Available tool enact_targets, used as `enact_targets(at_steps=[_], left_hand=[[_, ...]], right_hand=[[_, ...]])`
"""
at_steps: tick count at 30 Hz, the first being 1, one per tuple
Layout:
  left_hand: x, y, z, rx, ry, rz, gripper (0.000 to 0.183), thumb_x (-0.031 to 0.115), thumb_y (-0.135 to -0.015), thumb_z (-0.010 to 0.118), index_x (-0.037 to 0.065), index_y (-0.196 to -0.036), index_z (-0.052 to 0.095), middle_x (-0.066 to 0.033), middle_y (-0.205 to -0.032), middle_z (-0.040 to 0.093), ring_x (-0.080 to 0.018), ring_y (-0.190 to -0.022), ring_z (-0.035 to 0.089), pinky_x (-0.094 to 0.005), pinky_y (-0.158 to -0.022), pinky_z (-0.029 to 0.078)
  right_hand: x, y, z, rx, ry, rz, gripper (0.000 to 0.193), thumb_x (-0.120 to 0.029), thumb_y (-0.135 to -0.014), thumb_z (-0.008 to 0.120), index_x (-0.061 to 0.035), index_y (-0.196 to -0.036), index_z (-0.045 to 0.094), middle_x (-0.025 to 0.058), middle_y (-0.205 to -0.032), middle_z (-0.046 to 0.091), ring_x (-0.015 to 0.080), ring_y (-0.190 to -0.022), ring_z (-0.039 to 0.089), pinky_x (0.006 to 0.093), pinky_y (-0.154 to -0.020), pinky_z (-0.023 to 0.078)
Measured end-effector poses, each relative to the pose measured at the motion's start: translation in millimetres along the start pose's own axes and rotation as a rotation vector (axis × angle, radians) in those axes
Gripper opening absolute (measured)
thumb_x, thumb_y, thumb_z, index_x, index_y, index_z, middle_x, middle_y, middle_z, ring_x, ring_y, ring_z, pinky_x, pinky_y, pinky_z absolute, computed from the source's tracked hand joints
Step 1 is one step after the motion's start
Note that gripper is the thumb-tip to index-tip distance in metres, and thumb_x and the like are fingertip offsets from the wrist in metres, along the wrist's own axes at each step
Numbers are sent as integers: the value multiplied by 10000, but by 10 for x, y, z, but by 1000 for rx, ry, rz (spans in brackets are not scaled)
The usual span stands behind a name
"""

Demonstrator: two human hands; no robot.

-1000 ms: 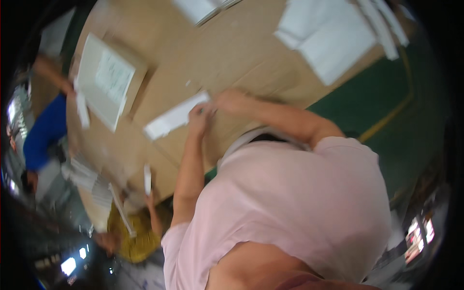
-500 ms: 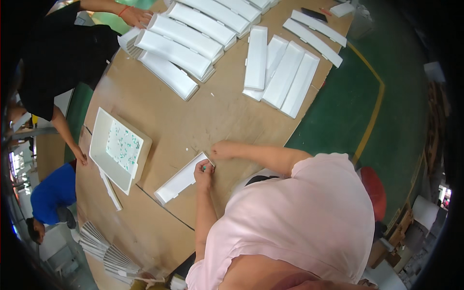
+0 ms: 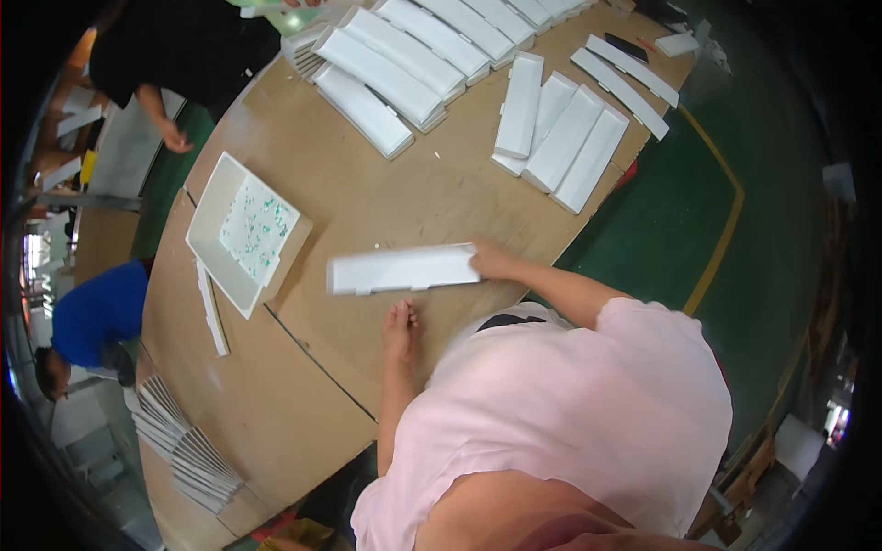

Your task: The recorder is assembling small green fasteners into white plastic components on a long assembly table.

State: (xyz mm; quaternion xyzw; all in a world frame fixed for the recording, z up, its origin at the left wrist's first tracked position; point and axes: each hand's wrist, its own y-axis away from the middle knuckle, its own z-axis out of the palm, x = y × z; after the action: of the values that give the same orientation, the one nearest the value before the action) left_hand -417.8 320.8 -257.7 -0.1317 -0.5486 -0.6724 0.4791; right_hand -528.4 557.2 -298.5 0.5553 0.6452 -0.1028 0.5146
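A long, shallow white tray [image 3: 404, 269] with small tabs on its near edge lies across the table in front of me, slightly blurred by motion. My right hand [image 3: 491, 260] grips its right end, fingers closed over the edge. Just below the tray's near edge is my left hand [image 3: 401, 321], apart from it, with the fingers curled together. Whatever those fingers hold, if anything, is hidden. Left of the tray, a deep off-white bin [image 3: 294, 243] contains many small green and clear pieces.
Overlapping white trays [image 3: 395, 55] cover the far side; another pile [image 3: 565, 142] sits to the right. Curved white strips [image 3: 625, 87] lie near the far right edge. Fanned pale strips [image 3: 188, 445] rest at near left. Co-workers in black [image 3: 179, 55] and blue [image 3: 101, 317] are at left.
The tray has turned from a slant to nearly level and moved right and away. My left hand has come off it; my right hand now grips its end. The whole view has shifted.
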Motion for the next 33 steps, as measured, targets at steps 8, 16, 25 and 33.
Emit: enact_targets(at_steps=[8, 16, 25, 33], left_hand=[[-82, -47, 195, -163, 164, -55, 68, 87, -856, 533, 33, -896, 540, -4, -728, 487, -90, -623, 452, -208, -537, 390], [-44, -74, 305, -192, 133, -103, 93, 49, -853, 510, 4, -930, 537, -23, -742, 494, -104, -635, 470, -216, -526, 405], [-9, -52, 105, -157, 238, -11, 102, 38, -854, 506, 6, -946, 540, -41, -745, 524, -116, -647, 501, -219, -544, 437], [-99, -105, 35, -110, 276, -17, 115, 58, -854, 527, 15, -960, 539, -34, -760, 524, -103, -656, 502, -209, -547, 438]], right_hand=[[128, 717, -357, 565, -738, 293, 354, -17, -750, 432, 39, -1093, 363, 118, -651, 536, 116, -404, 436, 251, -320, 324], [111, 145, -1321, 864, -1242, 407, 152, -21, -779, 411, 82, -883, 449, 190, -728, 565, 105, -424, 403, 226, -323, 244], [-115, -338, -1576, 949, -1368, 430, 149, 23, -766, 369, 98, -872, 442, 244, -815, 557, 128, -444, 402, 245, -332, 226], [-217, -646, -1420, 985, -1426, 369, 153, -34, -801, 425, 91, -888, 430, 244, -806, 575, 148, -461, 446, 251, -323, 254]])
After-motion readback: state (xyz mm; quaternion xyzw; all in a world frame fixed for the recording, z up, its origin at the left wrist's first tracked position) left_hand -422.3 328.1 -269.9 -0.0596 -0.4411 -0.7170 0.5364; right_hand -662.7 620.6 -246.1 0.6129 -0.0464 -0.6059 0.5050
